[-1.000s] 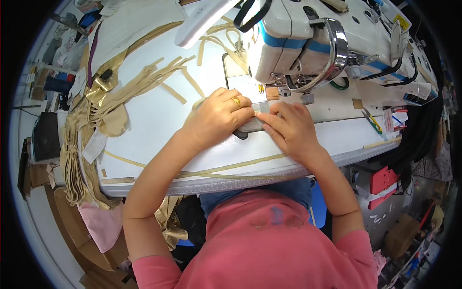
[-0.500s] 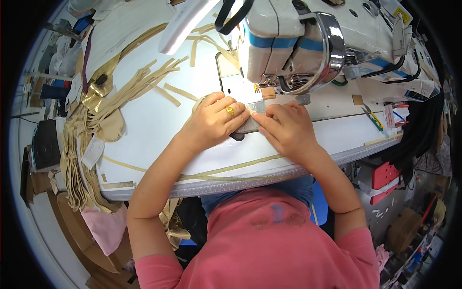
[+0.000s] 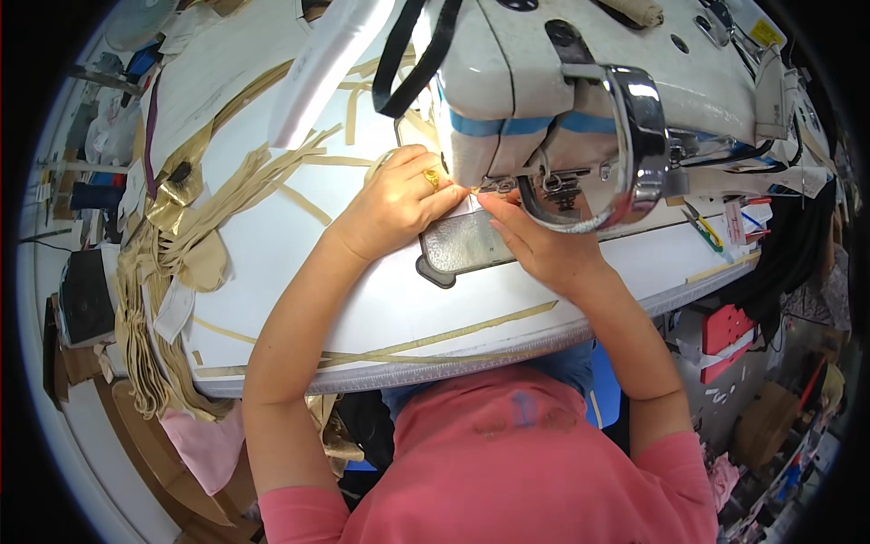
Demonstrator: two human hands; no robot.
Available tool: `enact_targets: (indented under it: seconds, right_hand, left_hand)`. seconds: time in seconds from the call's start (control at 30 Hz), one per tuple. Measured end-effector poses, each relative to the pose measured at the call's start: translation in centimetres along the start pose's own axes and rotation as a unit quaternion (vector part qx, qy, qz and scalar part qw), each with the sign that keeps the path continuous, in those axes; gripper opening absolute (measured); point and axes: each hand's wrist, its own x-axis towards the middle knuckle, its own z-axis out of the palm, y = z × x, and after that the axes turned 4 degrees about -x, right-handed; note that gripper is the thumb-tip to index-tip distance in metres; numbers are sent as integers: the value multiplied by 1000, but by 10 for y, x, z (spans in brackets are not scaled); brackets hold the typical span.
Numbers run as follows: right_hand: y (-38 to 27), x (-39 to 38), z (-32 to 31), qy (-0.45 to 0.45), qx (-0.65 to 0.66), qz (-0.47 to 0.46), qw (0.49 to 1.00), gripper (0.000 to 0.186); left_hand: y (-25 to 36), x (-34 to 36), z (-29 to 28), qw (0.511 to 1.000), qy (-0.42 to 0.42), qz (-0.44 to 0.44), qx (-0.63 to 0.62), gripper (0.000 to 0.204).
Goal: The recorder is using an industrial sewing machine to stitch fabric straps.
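With curled left hand [image 3: 390, 204], pinching a small tan piece [image 3: 473, 190], too hidden to tell direction or long axis, at the sewing machine [image 3: 517, 82]; with right hand [image 3: 546, 243], pinching likewise; leaving open room toward the table's [image 3: 471, 304] front edge.

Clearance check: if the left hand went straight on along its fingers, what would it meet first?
Likely the right hand, its fingertips beside those of the left hand. Sewing machine is also close; one view leaves depth unclear.
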Motion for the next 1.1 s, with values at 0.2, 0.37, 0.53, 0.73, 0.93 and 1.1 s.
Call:
enact_targets:
  seconds: [0.2,0.37,0.53,0.73,0.93,1.1]
  right_hand:
    - [-2,-1,1,-12,-22,5,1000,35]
    - [-3,0,1,-16,-16,31,999,34]
    - [-4,2,1,-17,-25,20,999,32]
    - [13,-3,5,-1,80,57,995,18]
    - [37,-4,2,62,150,103,981,8]
    - [36,1,5,117,246,126,954,15]
  left_hand:
    - [-22,-15,10,999,-21,30,31,13]
    - [-7,0,1,997,-45,15,68,14]
    - [-3,-1,2,993,-39,7,107,15]
    - [-1,-1,-2,999,-24,-28,12,13]
    - [0,3,-7,998,-31,1,46,13]
    - [1,4,-6,999,-30,-14,31,13]
